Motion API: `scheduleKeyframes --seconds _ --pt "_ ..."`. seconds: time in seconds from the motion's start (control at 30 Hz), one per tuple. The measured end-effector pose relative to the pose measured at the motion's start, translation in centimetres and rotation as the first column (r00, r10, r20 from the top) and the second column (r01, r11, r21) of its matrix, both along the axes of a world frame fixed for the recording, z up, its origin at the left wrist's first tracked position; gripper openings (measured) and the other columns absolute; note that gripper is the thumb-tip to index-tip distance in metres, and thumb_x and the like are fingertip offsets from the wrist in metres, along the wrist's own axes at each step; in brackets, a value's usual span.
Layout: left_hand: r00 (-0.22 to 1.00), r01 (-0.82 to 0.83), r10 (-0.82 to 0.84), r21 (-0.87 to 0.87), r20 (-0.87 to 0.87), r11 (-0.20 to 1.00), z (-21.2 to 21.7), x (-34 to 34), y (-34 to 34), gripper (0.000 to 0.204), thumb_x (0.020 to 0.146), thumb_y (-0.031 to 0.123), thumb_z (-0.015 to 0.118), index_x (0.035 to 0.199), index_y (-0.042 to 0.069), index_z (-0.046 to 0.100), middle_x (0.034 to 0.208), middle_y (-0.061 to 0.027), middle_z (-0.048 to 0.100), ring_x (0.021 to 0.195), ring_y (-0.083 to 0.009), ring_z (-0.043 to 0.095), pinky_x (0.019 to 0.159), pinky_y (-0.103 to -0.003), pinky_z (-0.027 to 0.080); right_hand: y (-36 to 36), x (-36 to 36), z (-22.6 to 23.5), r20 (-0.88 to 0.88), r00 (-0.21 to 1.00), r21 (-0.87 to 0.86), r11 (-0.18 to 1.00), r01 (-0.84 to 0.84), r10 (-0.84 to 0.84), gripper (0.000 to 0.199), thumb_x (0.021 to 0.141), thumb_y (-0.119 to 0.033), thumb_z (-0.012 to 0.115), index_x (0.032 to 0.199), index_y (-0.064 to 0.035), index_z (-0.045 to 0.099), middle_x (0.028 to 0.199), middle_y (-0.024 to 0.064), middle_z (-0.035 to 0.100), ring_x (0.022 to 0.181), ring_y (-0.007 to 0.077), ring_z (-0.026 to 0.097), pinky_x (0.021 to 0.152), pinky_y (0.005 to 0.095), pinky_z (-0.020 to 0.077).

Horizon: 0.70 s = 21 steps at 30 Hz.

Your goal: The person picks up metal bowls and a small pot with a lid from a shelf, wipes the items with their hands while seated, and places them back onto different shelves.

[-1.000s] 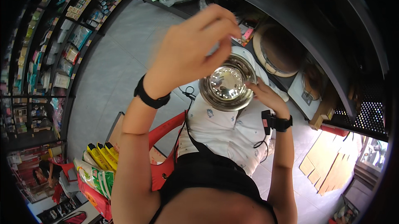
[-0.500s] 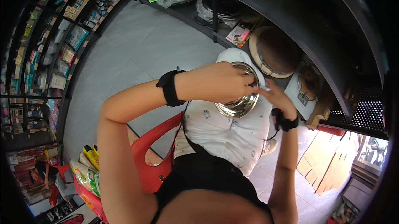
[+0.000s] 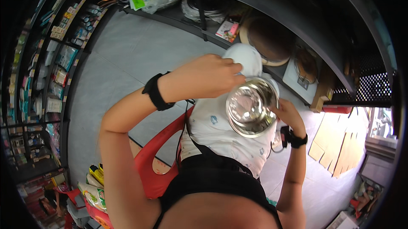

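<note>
A shiny stainless steel bowl (image 3: 239, 120) is tilted above my lap, its round mouth turned up toward me. My right hand (image 3: 290, 116) grips the bowl's right rim, thumb on the inside wall. Off the bowl's upper left edge is my left hand (image 3: 216, 75), back of the hand up, with curled fingers. Whatever those fingers may hold is hidden from this view. Black straps circle both wrists. White patterned trousers (image 3: 212, 133) cover my legs beneath the bowl.
I sit on a red plastic chair (image 3: 146, 165). Ahead and to the right, a dark low shelf (image 3: 165, 16) bears wrapped pans and a large round pan (image 3: 272, 39). Stocked shelves (image 3: 55, 76) line the left. Cardboard (image 3: 335, 150) lies on the floor at right.
My left hand has drawn off the bowl, up and to the left. The bowl has shifted right and down and tipped more toward me. My right hand now grips its rim.
</note>
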<state>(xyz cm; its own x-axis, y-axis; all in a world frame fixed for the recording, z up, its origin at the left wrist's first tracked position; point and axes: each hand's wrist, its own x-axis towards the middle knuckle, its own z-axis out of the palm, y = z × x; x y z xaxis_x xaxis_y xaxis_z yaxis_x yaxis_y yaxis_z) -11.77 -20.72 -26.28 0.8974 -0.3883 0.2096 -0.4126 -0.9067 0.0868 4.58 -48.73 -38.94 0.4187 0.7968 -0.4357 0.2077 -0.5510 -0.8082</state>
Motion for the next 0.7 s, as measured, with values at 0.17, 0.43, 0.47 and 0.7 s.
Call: scheduleKeyframes --seconds 0.17,0.43,0.47,0.7 --pt "0.981 0.082 -0.083 0.013 0.173 0.997 0.7 2.2 -1.1 0.011 0.073 0.014 0.058 0.081 0.008 0.055 0.078 -0.002 0.052 0.076 -0.0174 0.057 0.06 -0.029 0.048 -2.1 -1.9 0.0 0.119 0.99 -0.064 0.995 0.082 -0.074 0.028 0.084 -0.019 0.063 0.097 0.0046 0.057 0.059 0.0085 0.059 0.051 0.0139 0.056 0.048 0.0271 0.0445" --pt "0.834 0.551 -0.552 -0.068 0.006 0.832 -0.3 5.1 -6.6 0.006 0.069 0.011 0.06 0.071 0.006 0.057 0.07 -0.003 0.058 0.07 -0.0174 0.059 0.056 -0.026 0.048 0.1 -2.6 15.1 0.572 0.814 -0.027 0.989 0.145 -0.103 0.043 0.074 -0.025 0.071 0.109 -0.0027 0.058 0.088 0.0151 0.063 0.08 0.0264 0.06 0.071 0.033 0.0457" --pt "0.815 0.571 -0.579 -0.115 -0.041 0.813 -0.4 5.0 -6.6 0.006 0.069 0.01 0.059 0.071 0.005 0.058 0.069 -0.0041 0.059 0.066 -0.0185 0.06 0.056 -0.027 0.047 2.2 -2.8 16.8 0.587 0.783 0.164 0.977 0.135 -0.206 0.034 0.076 -0.017 0.069 0.105 -0.0023 0.06 0.089 0.0139 0.063 0.08 0.0247 0.06 0.07 0.0314 0.0446" --pt "0.674 0.695 -0.718 -0.18 -0.175 0.696 -1.0 7.6 -8.9 0.007 0.066 0.009 0.06 0.067 0.002 0.059 0.063 -0.0077 0.059 0.057 -0.0218 0.059 0.052 -0.031 0.046 11.3 -2.4 20.2 0.687 0.673 0.337 0.701 -0.629 0.274 0.033 0.073 -0.023 0.073 0.095 -0.0007 0.064 0.086 0.0122 0.062 0.072 0.0226 0.061 0.06 0.0285 0.0456"
